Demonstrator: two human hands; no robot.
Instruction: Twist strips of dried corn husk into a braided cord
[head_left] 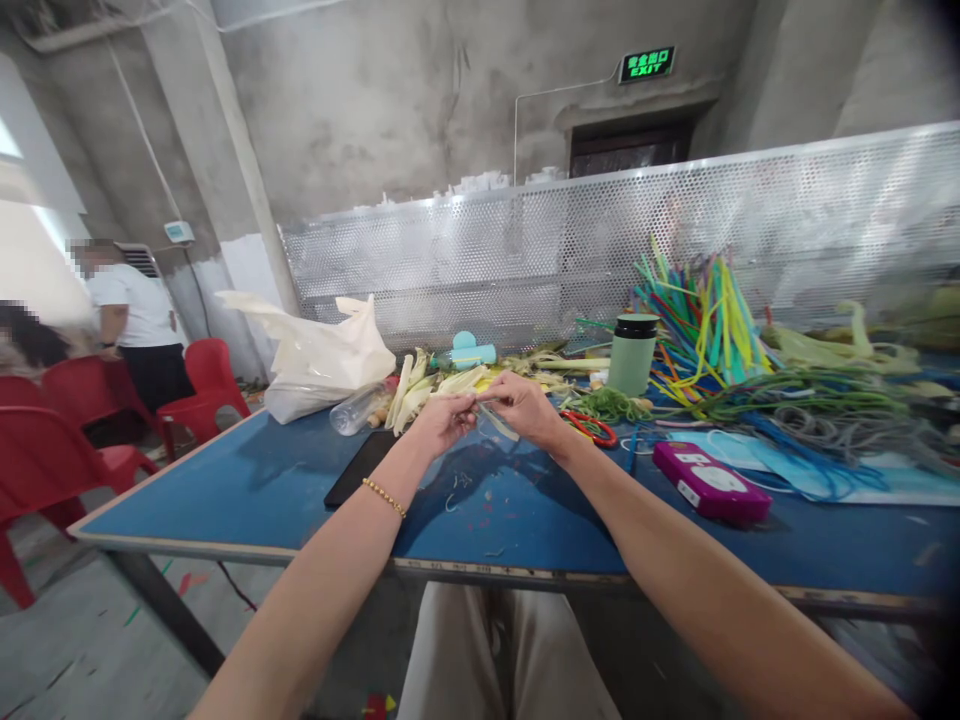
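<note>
Both my hands are raised together above the blue table (pixel 247 490). My left hand (pixel 442 420), with a bead bracelet on its wrist, pinches one end of a small pale clear strip (pixel 496 422). My right hand (pixel 521 405) is closed on the other end of the same strip. Just behind my hands lies a heap of pale yellow leaf-like pieces (pixel 431 388). A black flat slab (pixel 361 468) rests on the table under my left forearm.
A white plastic bag (pixel 322 355) and a clear bottle (pixel 358 407) sit at the left back. A green cup (pixel 632 353), coloured sticks (pixel 701 315), tangled cords (pixel 810 405), red scissors (pixel 592 428) and a magenta device (pixel 711 482) fill the right. Red chairs (pixel 71 430) and a standing person (pixel 135 320) are at the left.
</note>
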